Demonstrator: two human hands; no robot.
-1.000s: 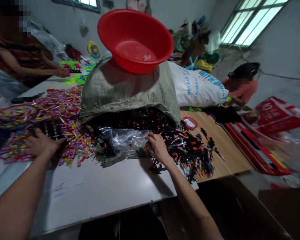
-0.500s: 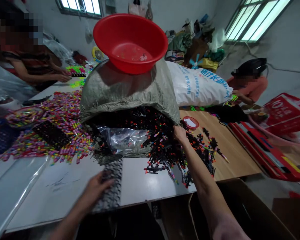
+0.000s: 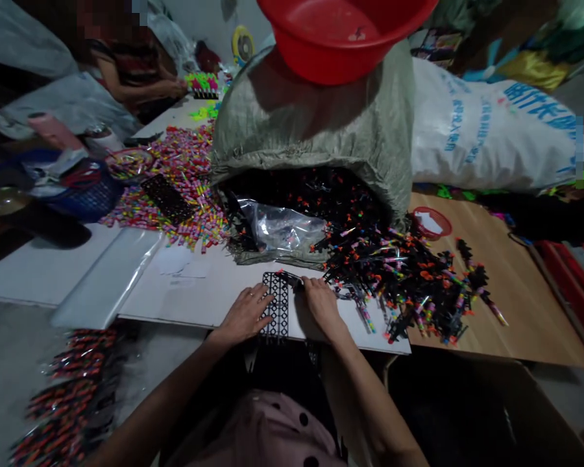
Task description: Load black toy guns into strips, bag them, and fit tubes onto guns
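On the white tabletop, my left hand [image 3: 247, 312] grips the left edge of a black perforated plastic tray [image 3: 279, 303], its fingers reaching over the holes. At the tray's upper right, my right hand [image 3: 322, 302] is closed on a small black toy gun [image 3: 292, 280] with an orange tip. Its fingers cover part of the piece. Just right of this hand spreads a heap of black toy guns [image 3: 418, 279] with orange tips and colourful tubes. Behind both hands lies an open grey-green woven sack [image 3: 316, 130] full of more black pieces, with a clear plastic bag [image 3: 285, 227] at its mouth.
A red basin [image 3: 340, 52] rests on the sack. Colourful tubes [image 3: 185, 155] and another black tray [image 3: 168, 198] lie left, near a blue basket [image 3: 87, 194]. Plastic film [image 3: 107, 279] overhangs the front edge. A white sack [image 3: 486, 130] and small red basket [image 3: 433, 224] are right. A co-worker [image 3: 136, 71] sits back left.
My right hand has left the sack's mouth and come to the tray with a toy gun. The tray now lies flat under my left hand. More toy guns cover the table.
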